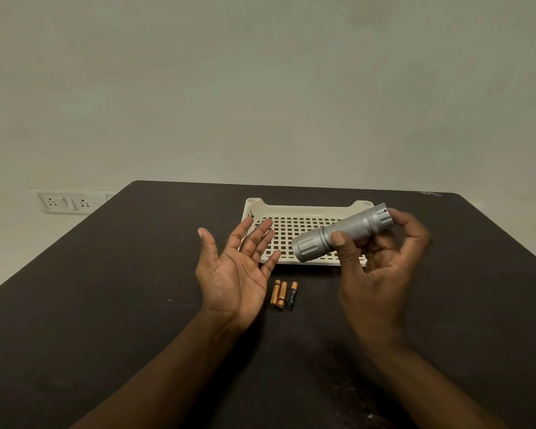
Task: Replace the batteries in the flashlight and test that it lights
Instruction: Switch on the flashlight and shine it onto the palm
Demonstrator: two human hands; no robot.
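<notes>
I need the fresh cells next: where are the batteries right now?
The three batteries lie side by side on the dark table, between the two hands and just in front of the cream tray.

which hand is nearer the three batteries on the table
Left. The open left hand hovers palm-up just left of the batteries, its heel almost beside them. The right hand grips the flashlight farther up and right.

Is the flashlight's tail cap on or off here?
On. The flashlight in the right hand looks whole: its ribbed tail cap sits flush against the body.
</notes>
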